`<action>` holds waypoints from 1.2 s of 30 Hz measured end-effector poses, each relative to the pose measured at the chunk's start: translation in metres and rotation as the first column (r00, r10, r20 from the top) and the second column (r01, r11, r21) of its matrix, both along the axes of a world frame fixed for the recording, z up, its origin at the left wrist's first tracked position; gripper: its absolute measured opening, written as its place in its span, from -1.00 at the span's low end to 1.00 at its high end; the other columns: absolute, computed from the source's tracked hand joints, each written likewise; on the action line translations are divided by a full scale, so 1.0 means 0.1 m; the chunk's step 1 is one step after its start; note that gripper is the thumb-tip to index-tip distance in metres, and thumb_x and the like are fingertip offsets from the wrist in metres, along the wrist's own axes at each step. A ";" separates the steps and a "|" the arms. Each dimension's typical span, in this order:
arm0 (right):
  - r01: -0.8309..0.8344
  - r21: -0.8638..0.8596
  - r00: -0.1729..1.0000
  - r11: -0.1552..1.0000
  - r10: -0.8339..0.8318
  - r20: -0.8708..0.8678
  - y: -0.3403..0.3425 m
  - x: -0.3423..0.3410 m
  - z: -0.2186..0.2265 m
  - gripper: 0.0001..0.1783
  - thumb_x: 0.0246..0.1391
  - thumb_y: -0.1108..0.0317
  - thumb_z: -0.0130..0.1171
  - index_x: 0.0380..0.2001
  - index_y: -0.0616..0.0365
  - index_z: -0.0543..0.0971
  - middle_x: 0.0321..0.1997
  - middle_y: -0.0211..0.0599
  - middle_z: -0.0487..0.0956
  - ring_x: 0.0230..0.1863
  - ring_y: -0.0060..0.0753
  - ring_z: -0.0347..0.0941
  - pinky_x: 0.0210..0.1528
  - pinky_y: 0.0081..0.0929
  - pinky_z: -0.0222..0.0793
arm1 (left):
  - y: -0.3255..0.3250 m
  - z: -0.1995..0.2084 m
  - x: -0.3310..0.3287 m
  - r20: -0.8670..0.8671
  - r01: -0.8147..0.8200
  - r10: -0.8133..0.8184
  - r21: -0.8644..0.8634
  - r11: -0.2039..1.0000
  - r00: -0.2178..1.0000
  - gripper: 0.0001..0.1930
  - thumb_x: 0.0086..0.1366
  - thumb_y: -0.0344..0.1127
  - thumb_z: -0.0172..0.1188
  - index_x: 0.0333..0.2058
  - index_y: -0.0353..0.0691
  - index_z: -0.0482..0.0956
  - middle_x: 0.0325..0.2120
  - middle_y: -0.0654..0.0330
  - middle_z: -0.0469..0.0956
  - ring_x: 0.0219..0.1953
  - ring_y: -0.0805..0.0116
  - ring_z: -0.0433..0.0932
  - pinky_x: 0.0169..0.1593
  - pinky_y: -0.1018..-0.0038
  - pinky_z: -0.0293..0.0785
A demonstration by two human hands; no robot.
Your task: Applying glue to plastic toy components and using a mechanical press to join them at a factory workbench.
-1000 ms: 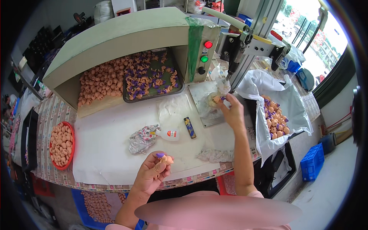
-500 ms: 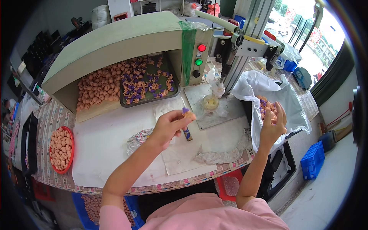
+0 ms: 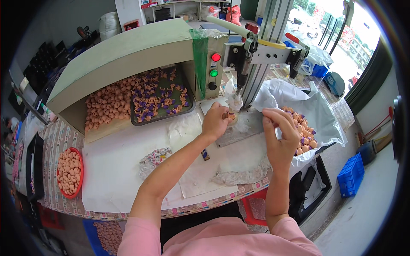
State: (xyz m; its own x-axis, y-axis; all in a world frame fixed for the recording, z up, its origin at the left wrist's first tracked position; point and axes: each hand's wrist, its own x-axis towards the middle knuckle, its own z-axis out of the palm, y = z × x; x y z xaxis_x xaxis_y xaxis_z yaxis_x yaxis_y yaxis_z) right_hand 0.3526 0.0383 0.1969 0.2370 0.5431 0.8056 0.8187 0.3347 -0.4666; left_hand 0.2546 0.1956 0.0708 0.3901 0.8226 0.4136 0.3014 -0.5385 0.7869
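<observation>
My left hand is closed in a pinch on a small orange-and-purple plastic piece, partly hidden by the fingers. It is at the clear round holder on the metal base plate, just under the plastic-wrapped tip of an upright lever press. My right hand hovers to the right of the press plate, fingers curved and apart, with nothing visible in them. Beside it, a white-lined tray holds a heap of round orange pieces with purple parts.
A beige box-shaped machine with lit buttons shelters a dark tray of orange-and-purple pieces and a pile of hollow orange heads. A red basket of orange pieces stands at the left. Crumpled plastic and a small dark stick lie on white paper.
My left hand has carried the small piece forward and right to beneath the press tip. My right hand has moved left, away from over the lined tray. The view has shifted slightly.
</observation>
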 end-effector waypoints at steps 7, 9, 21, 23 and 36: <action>0.084 0.435 0.936 0.897 -0.220 0.274 1.09 -0.01 0.66 -0.51 0.01 0.30 0.26 0.05 0.13 0.49 -0.06 -0.16 0.58 -0.11 -0.16 0.47 0.05 -0.30 0.29 | -0.03 -0.07 -0.06 0.054 0.050 -0.049 -0.025 0.998 0.997 -0.70 -0.06 -0.51 0.31 -0.30 -0.27 0.48 -0.43 0.12 0.41 -0.39 0.21 0.46 -0.29 0.35 0.40; 0.045 0.149 0.974 0.988 -0.077 0.215 1.42 0.16 0.80 -0.28 -0.04 0.11 0.30 0.18 0.09 0.35 -0.07 -0.16 0.57 -0.09 -0.22 0.47 0.04 -0.29 0.28 | -0.09 -0.07 -0.07 0.121 0.022 -0.012 -0.083 0.996 0.993 -0.68 -0.03 -0.53 0.26 -0.25 -0.28 0.42 -0.41 0.13 0.41 -0.37 0.25 0.48 -0.28 0.35 0.41; -0.707 0.366 0.670 0.606 0.738 0.072 0.33 0.10 0.67 -0.62 0.29 0.15 -0.19 -0.22 0.19 0.53 -0.35 -0.19 0.53 -0.02 -0.08 0.38 0.22 -0.02 0.06 | -0.83 0.37 -1.40 0.683 0.591 0.137 -0.701 0.400 0.717 -0.84 0.36 -0.32 0.05 -0.15 -0.23 0.45 -0.18 0.19 0.51 -0.23 0.45 0.57 -0.13 0.58 0.57; -0.461 0.380 0.885 0.802 0.444 0.137 0.31 0.12 0.26 -0.61 0.26 0.11 -0.11 -0.17 0.21 0.52 -0.12 -0.07 0.56 0.12 -0.02 0.34 0.21 -0.07 0.11 | -0.98 0.33 -1.63 0.687 0.580 0.190 -0.704 0.410 0.701 -0.82 0.35 -0.30 0.08 -0.13 -0.21 0.46 -0.17 0.18 0.51 -0.24 0.45 0.57 -0.15 0.58 0.58; -0.304 -0.456 0.937 0.836 0.350 0.017 0.40 -1.44 -1.37 -0.52 0.00 0.37 0.22 0.04 0.17 0.46 0.10 -0.11 0.46 0.14 -0.07 0.30 0.09 -0.23 0.24 | -1.74 -0.13 -2.61 0.734 0.611 0.536 -0.663 0.432 0.418 -0.72 0.33 -0.22 0.10 -0.01 -0.09 0.43 -0.11 0.17 0.49 -0.26 0.44 0.54 -0.20 0.57 0.58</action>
State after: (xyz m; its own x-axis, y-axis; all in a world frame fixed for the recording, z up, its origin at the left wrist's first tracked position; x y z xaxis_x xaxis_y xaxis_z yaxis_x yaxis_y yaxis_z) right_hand 0.2083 0.0787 0.0599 -0.0832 0.8770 0.4733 0.7459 0.3698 -0.5540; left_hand -0.0064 0.0215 0.0577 0.3878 0.8643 -0.3202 -0.7322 0.4999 0.4626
